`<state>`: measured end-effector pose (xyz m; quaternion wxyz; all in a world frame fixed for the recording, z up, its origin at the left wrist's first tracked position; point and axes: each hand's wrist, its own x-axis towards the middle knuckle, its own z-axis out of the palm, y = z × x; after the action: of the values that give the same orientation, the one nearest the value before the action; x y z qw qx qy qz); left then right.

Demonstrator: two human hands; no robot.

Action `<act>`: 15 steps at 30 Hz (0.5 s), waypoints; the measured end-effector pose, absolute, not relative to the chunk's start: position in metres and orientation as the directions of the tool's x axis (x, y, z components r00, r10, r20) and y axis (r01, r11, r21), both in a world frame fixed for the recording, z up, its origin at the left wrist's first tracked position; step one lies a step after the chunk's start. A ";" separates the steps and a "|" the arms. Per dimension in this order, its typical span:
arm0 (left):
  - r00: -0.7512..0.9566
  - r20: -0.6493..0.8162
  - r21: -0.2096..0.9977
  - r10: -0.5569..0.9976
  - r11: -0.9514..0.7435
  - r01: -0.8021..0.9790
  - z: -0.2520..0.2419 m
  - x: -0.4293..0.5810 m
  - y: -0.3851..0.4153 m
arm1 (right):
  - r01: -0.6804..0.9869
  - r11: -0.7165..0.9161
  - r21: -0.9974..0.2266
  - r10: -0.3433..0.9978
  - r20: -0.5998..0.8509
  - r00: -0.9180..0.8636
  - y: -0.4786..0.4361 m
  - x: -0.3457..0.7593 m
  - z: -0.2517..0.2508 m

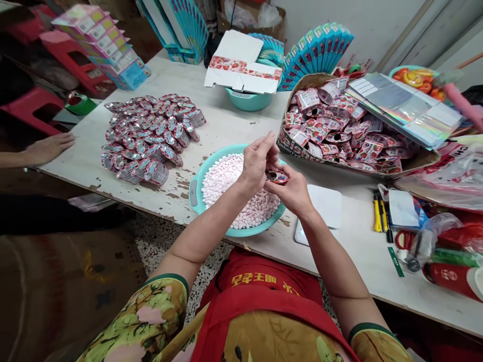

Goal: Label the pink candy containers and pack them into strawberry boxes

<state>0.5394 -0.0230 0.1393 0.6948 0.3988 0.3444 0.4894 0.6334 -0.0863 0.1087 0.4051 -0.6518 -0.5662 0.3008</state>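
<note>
My right hand (293, 192) grips a small round printed container (278, 177) with a dark opening facing up. Right beside it, my left hand (257, 163) is raised with its fingers bent together over the container's edge; whatever lies inside them is hidden. Both hands are above the right part of a turquoise basin (193, 193), which holds many small pale pink candies (222, 178). To the right, a cardboard box (283, 141) is heaped with similar open containers (339, 137). Many foil-topped containers (151, 133) lie in overlapping rows on the left of the table.
A white flat device, perhaps a scale (326, 203), lies right of the basin. Behind stands another turquoise basin (249, 100) under white printed cardboard (237, 60). Cutters (381, 213) and a red cup (451, 279) are at right. Another person's hand (51, 148) rests on the left table edge.
</note>
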 end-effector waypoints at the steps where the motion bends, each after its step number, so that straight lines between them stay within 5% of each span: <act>1: 0.302 -0.078 0.897 0.950 0.199 -0.394 0.141 0.539 -0.024 | 0.476 -0.037 -0.879 0.980 0.061 0.188 -0.086 0.633 0.108; 6: 0.169 0.012 0.952 0.986 0.040 -0.302 0.125 0.514 -0.006 | 0.320 0.022 -0.947 0.978 0.087 0.189 -0.096 0.648 0.108; 9: 0.173 0.082 0.986 0.982 -0.106 0.132 0.090 0.489 0.011 | 0.306 0.002 -0.952 0.936 0.109 0.333 -0.113 0.669 0.108; 12: 0.440 0.032 0.754 0.897 -0.310 0.578 0.059 0.478 0.011 | 0.318 -0.053 -0.947 0.919 0.079 0.387 -0.126 0.682 0.106; 15: 0.566 -0.086 0.522 0.820 -0.448 0.726 0.049 0.486 -0.001 | 0.306 -0.085 -0.948 0.925 0.038 0.377 -0.132 0.684 0.102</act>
<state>0.4857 -0.0015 0.0486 0.2598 0.8460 0.4569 0.0898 0.6844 -0.1315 0.1016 0.4941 -0.6666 -0.4616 0.3136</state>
